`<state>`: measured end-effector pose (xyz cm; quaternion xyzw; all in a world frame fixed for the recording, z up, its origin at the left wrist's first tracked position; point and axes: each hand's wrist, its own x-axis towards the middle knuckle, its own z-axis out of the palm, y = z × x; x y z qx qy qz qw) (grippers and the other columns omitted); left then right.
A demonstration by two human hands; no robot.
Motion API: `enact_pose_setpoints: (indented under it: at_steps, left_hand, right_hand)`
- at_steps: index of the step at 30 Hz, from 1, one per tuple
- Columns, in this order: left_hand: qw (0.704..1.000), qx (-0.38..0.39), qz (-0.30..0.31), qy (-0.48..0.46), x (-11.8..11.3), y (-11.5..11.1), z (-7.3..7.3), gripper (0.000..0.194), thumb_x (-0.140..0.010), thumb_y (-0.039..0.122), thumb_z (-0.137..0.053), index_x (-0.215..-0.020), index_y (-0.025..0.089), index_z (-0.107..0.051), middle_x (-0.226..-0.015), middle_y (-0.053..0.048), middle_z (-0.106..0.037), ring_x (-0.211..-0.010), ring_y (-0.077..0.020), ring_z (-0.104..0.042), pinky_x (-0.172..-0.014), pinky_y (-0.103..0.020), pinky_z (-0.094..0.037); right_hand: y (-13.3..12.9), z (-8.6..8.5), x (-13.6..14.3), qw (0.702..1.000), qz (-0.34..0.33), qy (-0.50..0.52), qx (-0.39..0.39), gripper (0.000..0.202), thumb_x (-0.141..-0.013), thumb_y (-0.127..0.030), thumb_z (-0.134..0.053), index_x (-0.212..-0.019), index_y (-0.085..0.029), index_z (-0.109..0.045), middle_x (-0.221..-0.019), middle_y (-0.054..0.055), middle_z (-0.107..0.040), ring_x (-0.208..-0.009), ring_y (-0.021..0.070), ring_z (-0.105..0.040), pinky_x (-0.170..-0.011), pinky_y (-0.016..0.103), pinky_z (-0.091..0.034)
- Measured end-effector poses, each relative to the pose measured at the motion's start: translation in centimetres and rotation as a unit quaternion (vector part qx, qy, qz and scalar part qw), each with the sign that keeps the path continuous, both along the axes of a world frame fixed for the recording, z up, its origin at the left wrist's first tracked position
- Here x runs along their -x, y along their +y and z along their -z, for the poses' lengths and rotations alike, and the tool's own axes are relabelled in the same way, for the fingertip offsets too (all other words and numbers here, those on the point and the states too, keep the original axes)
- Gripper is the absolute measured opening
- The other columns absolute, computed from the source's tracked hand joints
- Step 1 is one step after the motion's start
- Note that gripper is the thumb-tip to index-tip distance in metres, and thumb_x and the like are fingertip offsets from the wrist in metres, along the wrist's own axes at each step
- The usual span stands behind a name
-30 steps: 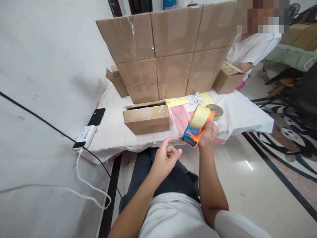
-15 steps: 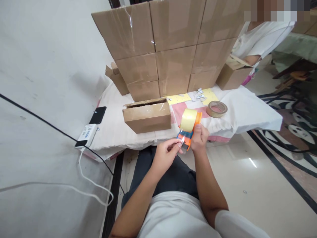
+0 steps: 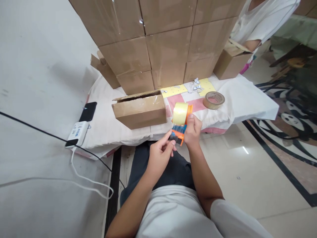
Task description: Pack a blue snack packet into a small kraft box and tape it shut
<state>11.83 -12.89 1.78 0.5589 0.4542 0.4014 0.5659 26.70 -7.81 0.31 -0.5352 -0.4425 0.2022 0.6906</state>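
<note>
Centre of frame: your right hand (image 3: 192, 132) is closed around the orange tape dispenser (image 3: 180, 127), yellowish roll on top, held just in front of the cloth-covered table (image 3: 250, 105); your left hand (image 3: 159, 153) pinches at the dispenser's lower end, likely the tape's free end, though that is too small to confirm; dispenser looks light, rigid plastic; grip the handle, keep fingers off the cutter edge; tape tacky, thin, prone to folding on itself; open cardboard box (image 3: 140, 110) left of it; spare tape roll (image 3: 213, 100) to the right; stacked cartons (image 3: 158, 39) behind; phone (image 3: 88, 111) at left.
</note>
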Motion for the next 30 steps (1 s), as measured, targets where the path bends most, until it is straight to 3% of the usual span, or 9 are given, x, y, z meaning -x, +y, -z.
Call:
enact_pose_setpoints:
  at_steps: [10, 20, 30]
  left_hand:
    - [0.999, 0.027, -0.013, -0.018, -0.1, -0.2, 1.1, 0.075, -0.091, 0.033, -0.064, -0.156, 0.021, -0.030, -0.074, 0.003, -0.067, -0.056, -0.0088, -0.052, -0.060, -0.021, -0.045]
    - [0.994, 0.079, -0.046, -0.063, -0.8, 0.1, 1.0, 0.083, -0.077, 0.031, -0.079, -0.147, 0.018, -0.036, -0.069, 0.007, -0.063, -0.051, -0.0056, -0.046, -0.055, -0.019, -0.037]
    - [0.985, 0.141, -0.016, -0.103, -0.8, 0.8, 1.6, 0.088, -0.072, 0.031, -0.081, -0.146, 0.017, -0.034, -0.069, 0.004, -0.067, -0.051, -0.0071, -0.050, -0.051, -0.018, -0.040]
  right_hand:
    - [1.1, 0.4, -0.4, 0.996, -0.042, 0.081, 0.015, 0.049, -0.098, -0.061, -0.041, -0.067, -0.023, -0.041, -0.062, -0.003, -0.038, -0.054, 0.0125, -0.039, -0.049, 0.026, -0.035]
    - [1.3, 1.2, 0.0, 0.994, -0.026, 0.102, 0.028, 0.049, -0.097, -0.064, -0.039, -0.071, -0.022, -0.043, -0.066, -0.003, -0.042, -0.059, 0.0118, -0.044, -0.053, 0.024, -0.040]
    - [1.5, 1.8, -0.1, 0.986, -0.053, 0.149, 0.056, 0.053, -0.094, -0.070, -0.037, -0.075, -0.022, -0.050, -0.066, -0.002, -0.049, -0.057, 0.0126, -0.051, -0.051, 0.025, -0.042]
